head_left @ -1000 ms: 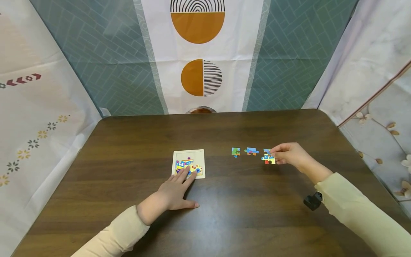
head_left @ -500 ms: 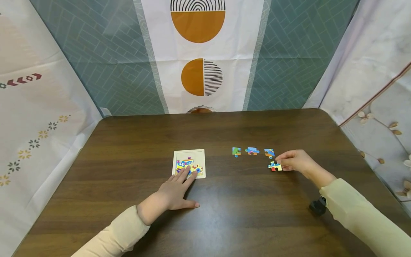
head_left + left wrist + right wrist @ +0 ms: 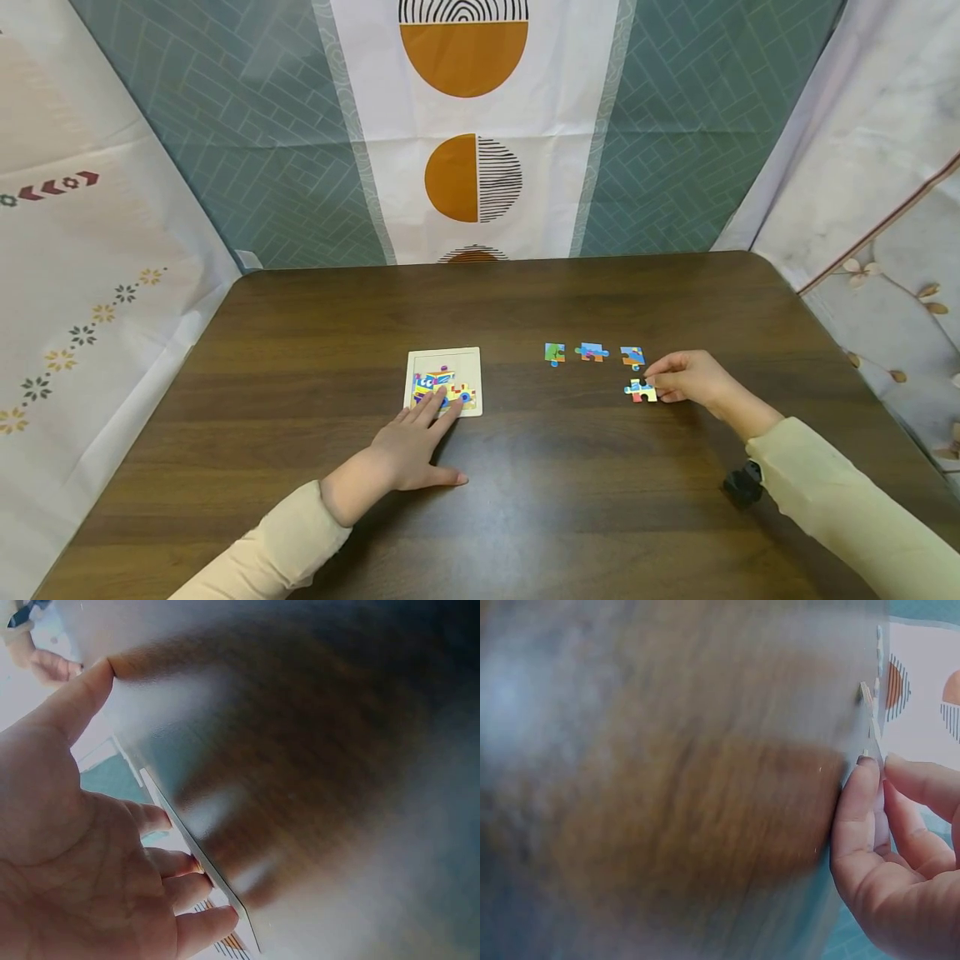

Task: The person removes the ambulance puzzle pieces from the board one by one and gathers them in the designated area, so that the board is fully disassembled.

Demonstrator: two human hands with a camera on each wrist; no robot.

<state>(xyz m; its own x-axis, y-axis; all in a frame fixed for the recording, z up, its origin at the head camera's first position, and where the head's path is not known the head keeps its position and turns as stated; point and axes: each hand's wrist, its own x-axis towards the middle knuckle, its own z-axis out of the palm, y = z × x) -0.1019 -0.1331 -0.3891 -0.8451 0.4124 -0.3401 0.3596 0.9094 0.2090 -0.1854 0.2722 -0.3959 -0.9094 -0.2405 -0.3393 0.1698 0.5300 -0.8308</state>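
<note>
My left hand [image 3: 408,450] lies flat with fingers spread, its fingertips resting on the near part of a square, pale-framed jigsaw board [image 3: 468,364]. A colourful vehicle picture shows in the board, partly hidden by those fingers. In the left wrist view the fingertips touch the board's edge [image 3: 202,857]. On the right side, my right hand [image 3: 693,383] pinches a yellow, blue and red jigsaw piece [image 3: 639,390] between thumb and fingers, at or just over the table. The right wrist view catches that piece only edge-on.
Three other pieces lie in a row beyond the right hand: a green one [image 3: 554,352], a blue and purple one [image 3: 592,352], and a blue and orange one [image 3: 632,357]. Brown wood forms the tabletop [image 3: 510,508]. Patterned cloths [image 3: 300,183] hang around it.
My right hand has drawn the pinched piece nearer and slightly right, away from the blue and orange piece it overlapped in view. During the last half second it barely moves. The left hand stays put.
</note>
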